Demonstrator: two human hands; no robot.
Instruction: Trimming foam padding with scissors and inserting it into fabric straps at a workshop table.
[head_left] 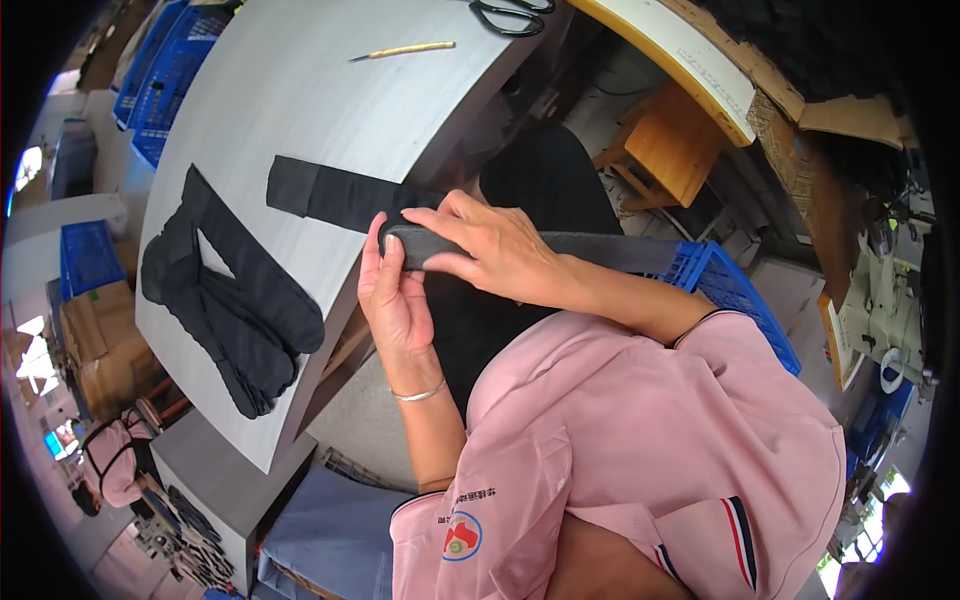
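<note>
Both my hands are on a dark fabric strap (425, 246) with a rounded end, held just off the table's near edge. My left hand (400, 310) is closed on the rounded end, thumb on top. The fingers and thumb of my right hand (510, 250) grip the strap a little further along. Another black fabric strip (335, 192) lies across the table edge behind my fingers; its far part is hidden by my right hand. A bundle of folded black straps (235, 300) rests on the table to the left.
The pale table (290, 80) carries a thin yellow-handled pointed tool (405, 50) and black-handled scissors (510, 15). A blue plastic crate (745, 300) stands beyond my right forearm. More blue crates (165, 75) are at the far left. A wooden stool (675, 140) stands at the back right.
</note>
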